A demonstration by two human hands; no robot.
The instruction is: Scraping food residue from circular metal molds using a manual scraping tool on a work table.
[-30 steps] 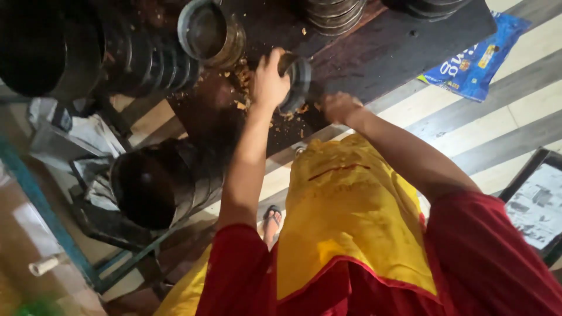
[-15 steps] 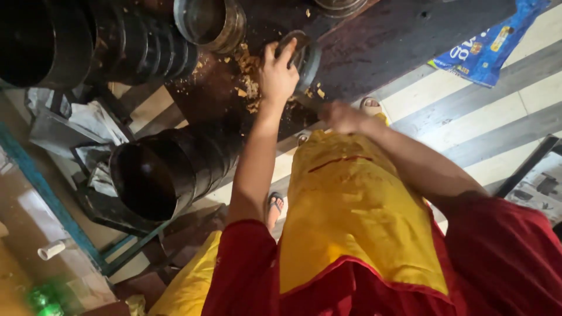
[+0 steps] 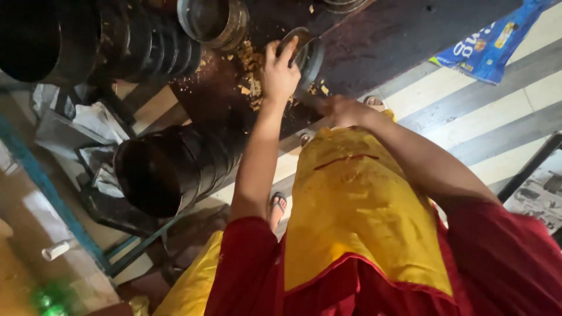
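While the left hand (image 3: 280,73) curls over the rim of a small round metal tin (image 3: 301,52), its grip is closed on that rim, fingers on top and thumb at the side; the tin sits tilted on the dark bench (image 3: 380,41), near the bench's front edge and touching a scatter of yellow-brown crumbs (image 3: 252,79). Right hand (image 3: 342,110) rests at the front edge just below the tin; whether its grip holds anything cannot be told, as the fingers are turned away. Judgement: the tin is best kept steady by the rim and tilted slowly, so loose crumbs stay on the bench and not the striped floor (image 3: 468,117). Count: one tin in hand; one open metal bowl (image 3: 212,22) further back; two large dark ribbed drums (image 3: 170,167) to the left; one blue packet (image 3: 489,47) on the floor.
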